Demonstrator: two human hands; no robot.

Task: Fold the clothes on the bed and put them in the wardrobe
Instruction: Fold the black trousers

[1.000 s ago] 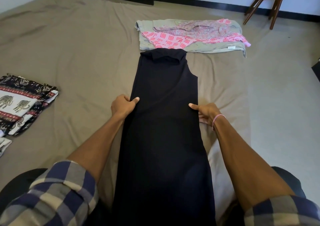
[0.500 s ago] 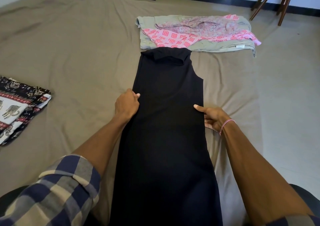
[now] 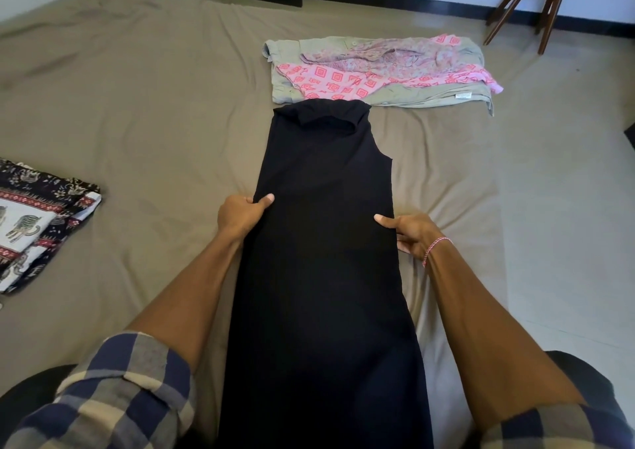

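A long black dress [image 3: 323, 242] lies lengthwise on the bed [image 3: 137, 112], folded into a narrow strip with its neck end far from me. My left hand [image 3: 240, 216] pinches its left edge about halfway along, thumb on top of the cloth. My right hand [image 3: 410, 234] pinches the right edge at the same height, thumb lying on the fabric and fingers tucked under. A red thread band circles that wrist.
Beyond the dress lies a pile of clothes [image 3: 378, 70]: pink patterned pieces on a grey-green garment. A folded elephant-print cloth [image 3: 37, 222] sits at the bed's left. A wooden chair [image 3: 536, 5] stands on the floor at the far right, past the bed's right edge.
Both hands stay at the dress's two edges. My left thumb has come back onto the cloth after curling away, and my right thumb has slid a little further onto the fabric.
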